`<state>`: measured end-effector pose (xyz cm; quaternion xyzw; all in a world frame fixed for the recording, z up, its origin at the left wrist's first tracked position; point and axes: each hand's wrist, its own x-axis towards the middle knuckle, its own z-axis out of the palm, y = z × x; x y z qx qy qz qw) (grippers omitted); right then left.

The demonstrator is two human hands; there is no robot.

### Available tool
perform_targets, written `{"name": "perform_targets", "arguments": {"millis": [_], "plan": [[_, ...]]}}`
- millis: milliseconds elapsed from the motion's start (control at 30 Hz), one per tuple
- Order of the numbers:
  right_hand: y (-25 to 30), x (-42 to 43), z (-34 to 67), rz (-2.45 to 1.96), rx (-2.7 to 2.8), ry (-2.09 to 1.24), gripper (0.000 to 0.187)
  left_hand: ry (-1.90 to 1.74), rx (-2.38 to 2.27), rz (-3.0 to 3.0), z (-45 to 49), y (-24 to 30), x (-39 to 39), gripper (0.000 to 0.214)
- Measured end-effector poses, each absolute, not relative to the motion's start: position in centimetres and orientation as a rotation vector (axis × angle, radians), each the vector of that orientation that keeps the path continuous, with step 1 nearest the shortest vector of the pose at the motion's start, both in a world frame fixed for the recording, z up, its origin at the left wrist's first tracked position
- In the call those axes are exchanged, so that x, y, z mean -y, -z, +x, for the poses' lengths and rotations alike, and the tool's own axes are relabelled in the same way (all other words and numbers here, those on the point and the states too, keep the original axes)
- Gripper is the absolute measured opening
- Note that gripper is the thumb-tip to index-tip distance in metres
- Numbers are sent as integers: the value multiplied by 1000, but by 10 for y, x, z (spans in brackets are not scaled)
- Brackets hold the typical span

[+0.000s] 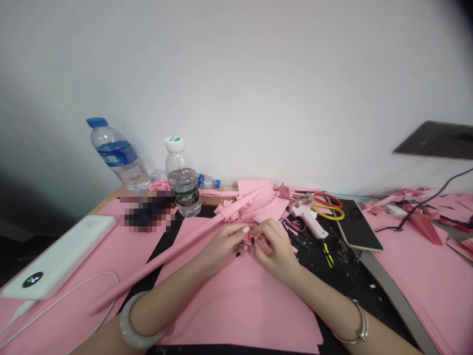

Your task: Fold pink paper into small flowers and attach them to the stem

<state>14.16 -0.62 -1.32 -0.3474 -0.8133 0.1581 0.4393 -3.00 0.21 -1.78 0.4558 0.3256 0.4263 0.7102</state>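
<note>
Both hands are in close at the middle of the desk [343, 286], fingertips nearly touching. The left hand [221, 245] and right hand [276, 249] each have a closed grip, thumb and forefinger pinched on the same small pink paper piece [252, 238]. My guess is it takes both hands because the piece is tiny and floppy, so one side holds it steady while the other works it. It sits just above the big pink sheet [240, 305], between the two hands. The fingers cover most of it, so I can't really tell its axis, though it seems to span sideways from hand to hand. The long pink strip [148, 272] is easier: it runs diagonally from the near left up past the left hand, its far end pointing at the fringed pink pile by the wall. I can't tell if the pinched piece is joined to it. The glue gun [308, 220] and scissors [330, 207] lie near the right hand, probably to stay within reach. A water bottle [183, 182] and power bank [62, 256] sit off to the left, well apart.
</note>
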Motion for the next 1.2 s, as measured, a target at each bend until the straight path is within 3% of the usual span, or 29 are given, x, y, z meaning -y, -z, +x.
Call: {"name": "perform_targets", "arguments": {"millis": [200,467,1200], "plan": [[16,5,142,-897,2010,-407,25,-975,-751,949,-30,18,-2,23],[10,8,140,-855,2019,-442,27,-900,-793,1075,-31,15,-1,41],[10,8,139,-844,2079,-453,30,-982,-903,1225,-30,17,-4,34]]}}
